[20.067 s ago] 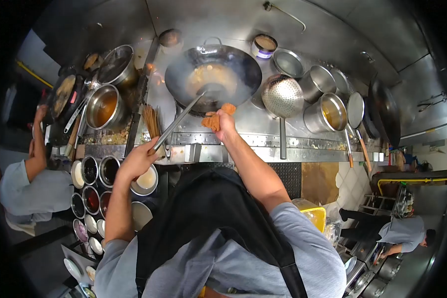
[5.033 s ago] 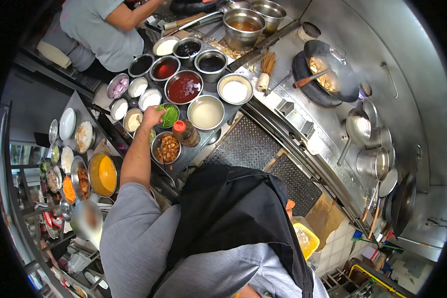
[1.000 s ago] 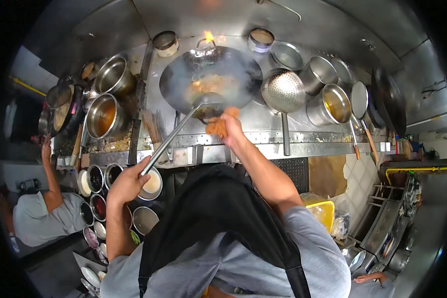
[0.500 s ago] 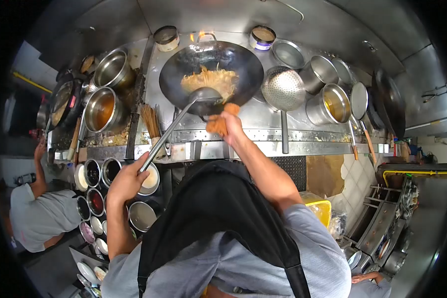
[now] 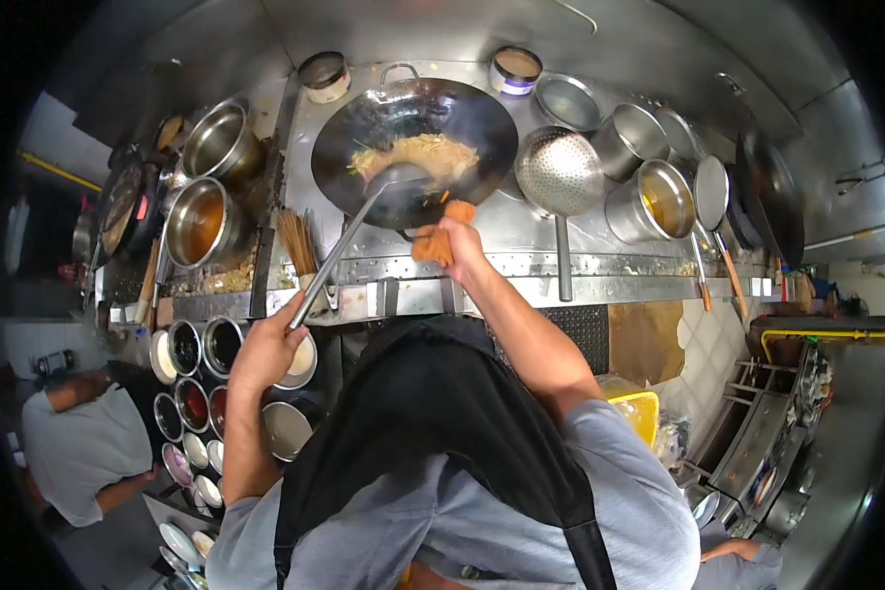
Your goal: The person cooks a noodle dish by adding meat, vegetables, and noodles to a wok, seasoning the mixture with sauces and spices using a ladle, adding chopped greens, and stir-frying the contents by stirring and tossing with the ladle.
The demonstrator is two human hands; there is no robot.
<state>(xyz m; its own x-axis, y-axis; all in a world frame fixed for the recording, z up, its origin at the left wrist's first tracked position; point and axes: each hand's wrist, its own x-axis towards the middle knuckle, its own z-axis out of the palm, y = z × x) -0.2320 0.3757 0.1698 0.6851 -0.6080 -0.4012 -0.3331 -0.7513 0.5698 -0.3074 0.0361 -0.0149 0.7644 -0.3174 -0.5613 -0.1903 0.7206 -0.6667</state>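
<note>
A dark wok holds a heap of noodles, with some green and orange bits among them. My left hand is closed around the handle end of a long metal ladle. The ladle's round bowl lies inside the wok, against the near side of the noodles. With an orange cloth bunched in it, my right hand is closed at the wok's near handle. The cloth covers part of that handle.
A perforated strainer rests right of the wok, beside several metal pots. Left are a pot of brown liquid and a bamboo brush. Sauce containers stand by my left arm. A co-worker is at far left.
The noodles have spread and shifted in the wok, and the ladle bowl moved slightly left. Flames at the far rim are gone. The co-worker at left has lowered an arm and turned.
</note>
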